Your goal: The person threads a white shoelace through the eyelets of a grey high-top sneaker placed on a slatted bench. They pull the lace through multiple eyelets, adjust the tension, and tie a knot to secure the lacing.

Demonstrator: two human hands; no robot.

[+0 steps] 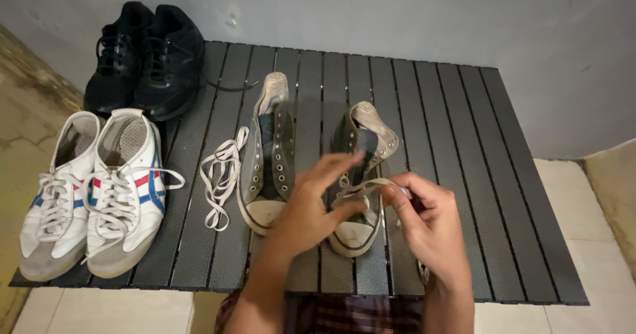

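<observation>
Two worn grey high-top canvas shoes stand toes toward me on a black slatted table (464,142). The left high-top (268,155) has empty eyelets. Over the toe of the right high-top (364,142), my left hand (311,205) pinches a whitish shoelace (363,187) near the lowest eyelets. The same lace runs to my right hand (427,221), which grips its other part just right of the shoe. A second loose whitish lace (222,175) lies in loops left of the left high-top.
A pair of white sneakers (93,188) with red and blue stripes sits at the table's front left. Black sneakers (146,59) stand behind them at the back left, against a grey wall. Pale tiled floor surrounds the table.
</observation>
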